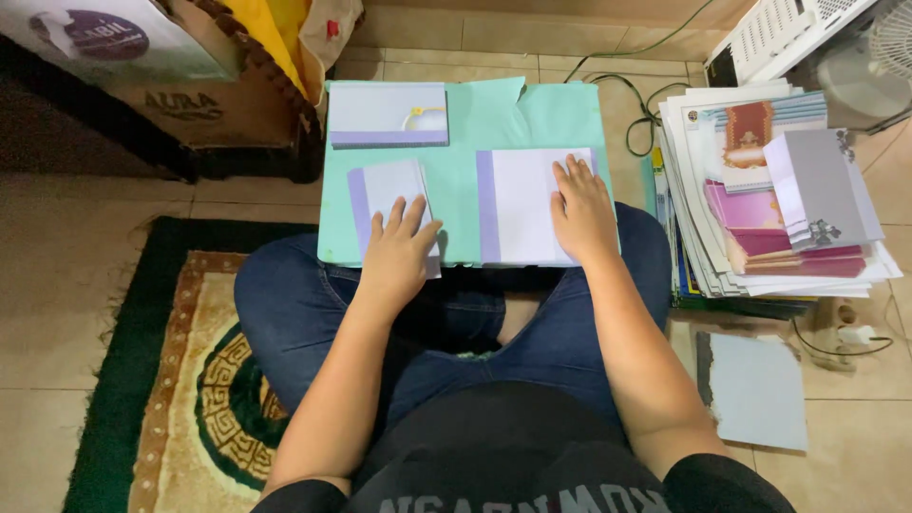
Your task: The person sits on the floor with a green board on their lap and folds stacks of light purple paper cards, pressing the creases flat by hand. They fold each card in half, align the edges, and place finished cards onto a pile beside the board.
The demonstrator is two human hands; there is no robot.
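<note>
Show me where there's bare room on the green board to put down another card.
Bare green board lies above the wide white card under the right hand, right of the lavender card. Crowded: the small folded card under the left hand.

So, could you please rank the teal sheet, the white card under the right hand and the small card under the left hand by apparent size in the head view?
1. Teal sheet
2. White card under the right hand
3. Small card under the left hand

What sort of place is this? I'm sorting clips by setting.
Probably a home floor used as a workspace: beige tiled floor, green patterned rug, white electric fan, and a tall stack of printed cards beside the seated person.
</note>
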